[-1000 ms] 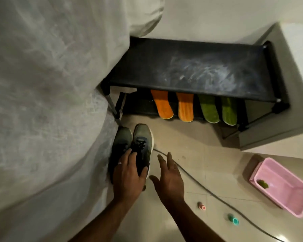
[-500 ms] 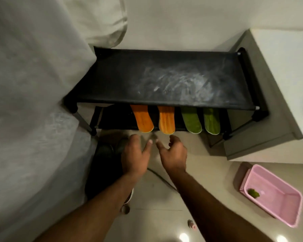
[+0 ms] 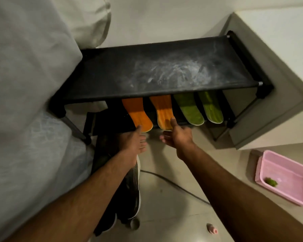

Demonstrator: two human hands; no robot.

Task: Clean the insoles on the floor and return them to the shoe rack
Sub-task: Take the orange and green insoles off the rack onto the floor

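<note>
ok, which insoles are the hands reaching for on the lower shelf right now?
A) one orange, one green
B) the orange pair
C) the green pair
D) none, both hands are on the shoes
B: the left hand is at the heel of the left orange insole and the right hand has its thumb on the right orange insole; the green insoles lie apart to the right, untouched.

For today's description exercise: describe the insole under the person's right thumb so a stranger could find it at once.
Find the black shoe rack against the wall. Four insoles stick out from its lower shelf. The orange insole, second from the left, is the one: the right hand touches its tip, and green insoles lie to its right.
</note>
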